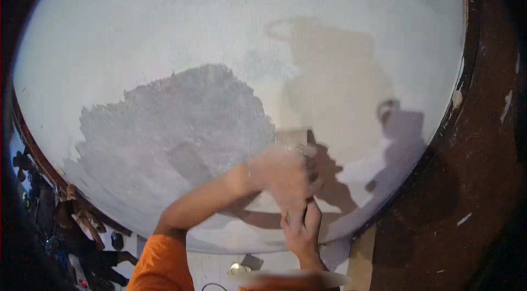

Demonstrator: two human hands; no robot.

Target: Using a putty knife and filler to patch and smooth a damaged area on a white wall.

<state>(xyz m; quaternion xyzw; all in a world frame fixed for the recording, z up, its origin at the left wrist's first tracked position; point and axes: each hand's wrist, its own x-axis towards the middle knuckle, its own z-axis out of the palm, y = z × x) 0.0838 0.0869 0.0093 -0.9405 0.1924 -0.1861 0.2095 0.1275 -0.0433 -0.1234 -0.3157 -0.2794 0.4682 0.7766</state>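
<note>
My left hand point(282, 173) is smeared by motion in front of a broad white surface point(181, 22). Its fingers are closed around a flat tool that looks like a scraper. The tool's rectangular grey-brown blade point(292, 137) shows just above the knuckles, against the surface. Directly below, my right hand point(301, 232) reaches up to the left one, fingers bent together around something small and mostly hidden. A rough-edged grey patch point(192, 110) covers part of the surface left of my hands. Shadows of my hands and body fall on the surface to the right.
A dark rim borders the white surface. Beyond it on the right lies a brown surface point(483, 181) with white flecks. Dark clutter point(60, 230) fills the lower left. Below are pale tiles, a small bright lamp point(237, 269) and a tan strip point(362, 261).
</note>
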